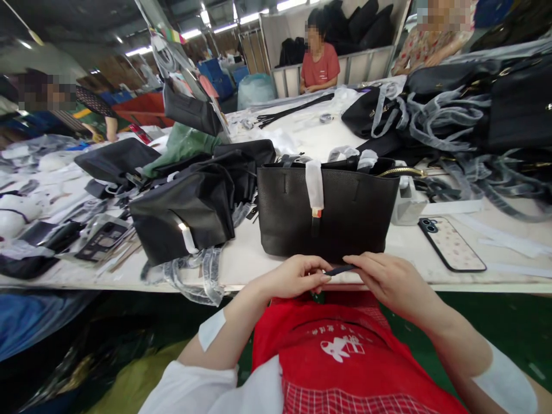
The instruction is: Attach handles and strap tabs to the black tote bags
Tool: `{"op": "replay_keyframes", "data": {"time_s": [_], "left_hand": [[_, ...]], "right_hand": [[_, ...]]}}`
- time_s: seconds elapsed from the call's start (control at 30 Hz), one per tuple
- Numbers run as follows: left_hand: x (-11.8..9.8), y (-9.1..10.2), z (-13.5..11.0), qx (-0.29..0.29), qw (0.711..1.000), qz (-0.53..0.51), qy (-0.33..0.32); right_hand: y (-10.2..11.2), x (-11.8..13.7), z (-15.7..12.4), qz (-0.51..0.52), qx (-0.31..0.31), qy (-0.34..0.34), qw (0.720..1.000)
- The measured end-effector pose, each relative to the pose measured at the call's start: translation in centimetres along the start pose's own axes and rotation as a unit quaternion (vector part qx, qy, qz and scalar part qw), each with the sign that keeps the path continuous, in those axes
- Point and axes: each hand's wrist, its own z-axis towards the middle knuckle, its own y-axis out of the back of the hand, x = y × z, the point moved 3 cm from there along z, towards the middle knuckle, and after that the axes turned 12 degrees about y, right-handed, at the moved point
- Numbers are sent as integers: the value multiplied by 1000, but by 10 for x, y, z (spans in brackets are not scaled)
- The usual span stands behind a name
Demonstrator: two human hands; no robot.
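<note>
Between my two hands runs a short dark strap (339, 269), held low in front of the table edge. My left hand (304, 275) pinches one end of it between thumb and fingers. The fingers of my right hand (386, 282) are closed on the other end. Just behind them a black handbag (288, 224) stands upright, with a white wrapped tab (314, 184) hanging down its front. A gold zipper (399, 172) sticks out at the bag's top right.
Left of the upright bag lies another black bag (172, 201), with plastic-wrapped straps (194, 276) over the table edge. A phone (452, 244) lies at the right. More black bags (448, 86) are heaped at the far right. Several people sit or stand around the table.
</note>
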Motion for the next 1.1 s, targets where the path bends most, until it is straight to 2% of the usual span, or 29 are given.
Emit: {"op": "replay_keyframes", "data": {"time_s": [0.2,0.33,0.47,0.53,0.6,0.67,0.73,0.83,0.93,1.0,1.07,1.1], "left_hand": [[-6,20,-9,-38,996,84,-2],[-16,33,-14,-80,994,81,-5],[-45,34,-12,-45,993,107,-35],[-69,36,-8,-63,984,142,-84],[-98,45,-1,-165,951,198,-169],[-125,55,8,-282,888,268,-247],[-146,61,23,-327,837,340,-276],[-164,67,49,-341,817,388,-256],[-174,70,65,-369,809,412,-199],[-177,72,72,-343,814,442,-157],[-178,74,75,-290,834,448,-136],[-178,76,76,-262,850,435,-141]], "right_hand": [[12,-15,-5,105,45,-91,989],[31,-13,0,177,85,-97,976],[53,1,15,238,79,-91,964],[64,3,23,238,65,-92,965],[74,-3,29,211,46,-103,971],[87,-17,33,171,9,-123,977],[100,-35,35,141,-41,-146,978],[118,-59,37,133,-107,-167,971],[131,-77,35,90,-151,-179,968],[137,-85,32,56,-147,-192,969],[142,-91,26,54,-115,-204,971],[145,-94,22,51,-122,-214,968]]}}
